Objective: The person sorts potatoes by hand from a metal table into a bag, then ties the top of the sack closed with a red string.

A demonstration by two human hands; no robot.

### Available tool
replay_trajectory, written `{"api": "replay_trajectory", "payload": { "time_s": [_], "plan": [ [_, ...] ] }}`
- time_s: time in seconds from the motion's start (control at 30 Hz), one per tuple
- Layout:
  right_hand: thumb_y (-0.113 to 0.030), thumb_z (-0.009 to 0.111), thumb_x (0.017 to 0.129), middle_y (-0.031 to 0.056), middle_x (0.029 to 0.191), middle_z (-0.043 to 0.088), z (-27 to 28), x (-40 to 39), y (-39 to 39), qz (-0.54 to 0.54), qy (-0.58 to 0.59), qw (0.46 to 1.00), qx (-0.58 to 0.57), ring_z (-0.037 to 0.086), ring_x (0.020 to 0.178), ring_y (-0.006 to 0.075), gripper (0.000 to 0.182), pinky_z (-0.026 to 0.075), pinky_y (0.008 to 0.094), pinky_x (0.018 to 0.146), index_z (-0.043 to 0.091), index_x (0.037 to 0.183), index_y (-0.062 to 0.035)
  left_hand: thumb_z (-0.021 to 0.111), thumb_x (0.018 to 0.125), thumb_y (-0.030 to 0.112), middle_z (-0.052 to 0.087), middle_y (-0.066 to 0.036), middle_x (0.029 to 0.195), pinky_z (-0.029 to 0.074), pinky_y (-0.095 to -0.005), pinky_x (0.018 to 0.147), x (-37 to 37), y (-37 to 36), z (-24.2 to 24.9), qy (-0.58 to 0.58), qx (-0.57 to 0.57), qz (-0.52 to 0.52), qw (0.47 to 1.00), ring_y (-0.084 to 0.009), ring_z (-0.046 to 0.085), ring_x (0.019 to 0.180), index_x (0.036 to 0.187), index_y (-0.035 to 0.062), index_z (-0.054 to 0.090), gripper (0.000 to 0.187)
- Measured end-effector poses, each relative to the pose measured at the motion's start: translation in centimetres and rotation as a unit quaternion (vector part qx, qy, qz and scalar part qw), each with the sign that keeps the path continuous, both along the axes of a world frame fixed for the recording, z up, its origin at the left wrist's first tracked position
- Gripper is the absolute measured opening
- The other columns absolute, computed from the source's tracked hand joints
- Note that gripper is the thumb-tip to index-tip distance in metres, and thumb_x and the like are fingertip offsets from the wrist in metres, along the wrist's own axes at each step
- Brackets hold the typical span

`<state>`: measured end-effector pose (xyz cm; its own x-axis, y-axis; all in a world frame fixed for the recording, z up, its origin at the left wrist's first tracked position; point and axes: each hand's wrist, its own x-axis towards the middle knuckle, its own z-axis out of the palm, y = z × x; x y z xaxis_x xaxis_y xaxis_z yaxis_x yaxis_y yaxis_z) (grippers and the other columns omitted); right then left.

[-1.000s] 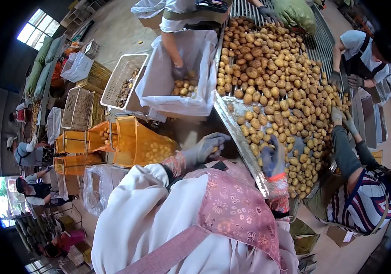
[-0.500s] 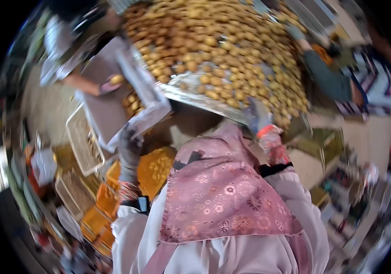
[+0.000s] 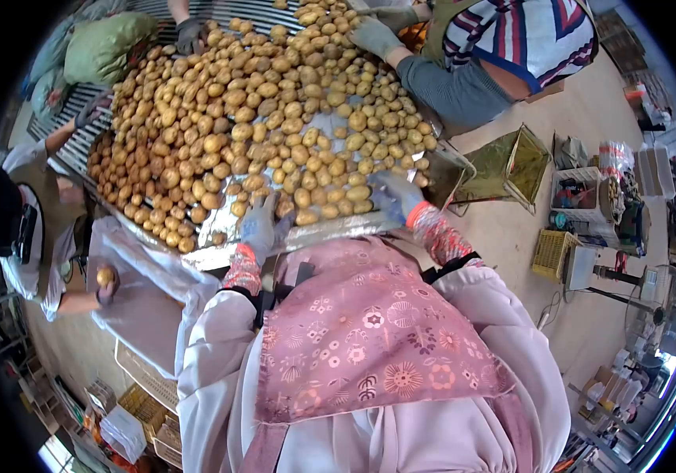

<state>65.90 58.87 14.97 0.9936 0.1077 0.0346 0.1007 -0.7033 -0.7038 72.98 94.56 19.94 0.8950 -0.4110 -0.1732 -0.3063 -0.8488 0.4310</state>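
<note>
A broad heap of potatoes [image 3: 235, 102] covers the metal sorting table [image 3: 220, 254] in front of me. My left hand [image 3: 259, 227], in a grey glove, rests at the table's near edge, its fingers apart beside a few potatoes and holding nothing that I can see. To the right, my gloved right hand [image 3: 398, 199] lies at the same edge with its fingers stretched toward the nearest potatoes, touching or almost touching them. Both wrists carry patterned sleeve cuffs.
Co-workers reach in around the table; one gloved hand [image 3: 375, 38] is at the far right, and another hand at left holds a potato [image 3: 106, 276]. A cloth-lined container [image 3: 137, 296] stands at left. A green folding frame [image 3: 511, 167], yellow basket [image 3: 555, 254] and fan [image 3: 653, 299] stand right.
My view has swung to the left side of the table. My left hand has moved from the lined container to the table's edge; my right hand stays near the potatoes.
</note>
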Motion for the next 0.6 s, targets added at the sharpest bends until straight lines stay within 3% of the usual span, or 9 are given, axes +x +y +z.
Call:
{"api": "replay_trajectory", "payload": {
  "time_s": [0.1,0.2,0.23,0.3,0.37,0.47,0.53,0.57,0.6],
  "plan": [
    [-0.025,0.064,0.086,0.0156,0.121,0.062,0.0,-1.4,0.1,0.123,-0.072,0.987,-0.081,0.058,0.113,0.0343,0.036,0.045,0.0439,0.097,0.063,0.119,-0.0117,0.064,0.086,0.049,0.053,-0.02,0.129,0.047,-0.0491,0.092,0.3,-0.7,0.2,0.004,-0.004,0.013,1.0,-0.0415,0.056,0.112,0.135,0.0095,0.051,0.064],
    [-0.028,0.062,0.086,0.0121,0.097,0.07,0.3,-0.3,-2.1,0.051,-0.018,0.995,-0.084,0.067,0.09,0.0298,0.024,0.051,0.0419,0.079,0.069,0.103,-0.0128,0.062,0.088,0.046,0.053,-0.021,0.13,0.047,-0.0488,0.093,0.2,-0.9,1.0,0.03,-0.009,0.022,0.999,-0.0417,0.056,0.113,0.137,0.0096,0.049,0.063],
    [-0.028,0.062,0.086,0.0121,0.097,0.07,-0.2,1.3,-3.2,0.058,-0.025,0.994,-0.087,0.067,0.09,0.0298,0.024,0.051,0.0419,0.079,0.069,0.103,-0.0128,0.062,0.088,0.046,0.053,-0.021,0.13,0.047,-0.0488,0.093,0.6,-1.5,0.9,0.023,-0.012,0.029,0.999,-0.0417,0.056,0.113,0.137,0.0096,0.049,0.063],
    [-0.027,0.061,0.086,0.0146,0.085,0.07,-1.6,5.1,-4.2,-0.034,0.116,0.986,-0.114,0.068,0.082,0.0326,0.023,0.052,0.0414,0.072,0.069,0.102,-0.0126,0.061,0.089,0.043,0.051,-0.024,0.129,0.049,-0.0482,0.09,1.2,-2.3,0.5,0.055,0.094,-0.01,0.994,-0.0418,0.057,0.111,0.143,0.01,0.042,0.066],
    [-0.029,0.058,0.088,0.0178,0.094,0.07,1.1,8.9,-1.3,-0.074,0.088,0.993,-0.024,0.067,0.087,0.0336,0.027,0.052,0.0428,0.078,0.067,0.106,-0.0117,0.062,0.089,0.034,0.05,-0.027,0.122,0.053,-0.0503,0.077,2.3,-3.1,0.9,0.065,0.072,-0.049,0.994,-0.0429,0.063,0.098,0.127,0.0055,0.045,0.05],
    [-0.032,0.056,0.09,0.0209,0.106,0.069,3.0,13.0,2.7,-0.083,0.062,0.993,0.051,0.066,0.096,0.034,0.031,0.051,0.0443,0.085,0.066,0.11,-0.0113,0.066,0.085,0.027,0.053,-0.027,0.115,0.053,-0.0512,0.073,4.2,-4.6,-0.3,0.088,0.139,-0.056,0.985,-0.0432,0.064,0.093,0.114,0.004,0.047,0.042],
    [-0.03,0.057,0.092,0.0227,0.123,0.06,6.4,13.8,5.0,0.015,0.123,0.954,-0.273,0.059,0.112,0.0345,0.046,0.049,0.0391,0.092,0.053,0.134,-0.0118,0.068,0.08,0.02,0.058,-0.025,0.104,0.053,-0.0506,0.071,4.8,-5.2,0.2,0.094,0.14,-0.093,0.981,-0.0429,0.065,0.091,0.114,0.0033,0.048,0.043],
    [-0.03,0.057,0.092,0.0227,0.123,0.06,3.5,14.1,4.8,0.017,0.124,0.954,-0.273,0.059,0.112,0.0345,0.046,0.049,0.0391,0.092,0.053,0.134,-0.0118,0.068,0.08,0.02,0.058,-0.025,0.104,0.053,-0.0506,0.071,4.7,-5.2,-0.4,0.095,0.14,-0.092,0.981,-0.0429,0.065,0.091,0.114,0.0033,0.048,0.043],
    [-0.03,0.058,0.091,0.0214,0.109,0.063,-1.6,14.8,4.6,-0.023,0.18,0.958,-0.223,0.062,0.103,0.0343,0.042,0.05,0.0396,0.09,0.057,0.127,-0.011,0.069,0.078,0.02,0.06,-0.024,0.097,0.053,-0.0507,0.069,4.5,-5.1,-1.2,0.08,0.127,-0.093,0.984,-0.0427,0.065,0.088,0.114,0.0022,0.049,0.045]
  ]
}}
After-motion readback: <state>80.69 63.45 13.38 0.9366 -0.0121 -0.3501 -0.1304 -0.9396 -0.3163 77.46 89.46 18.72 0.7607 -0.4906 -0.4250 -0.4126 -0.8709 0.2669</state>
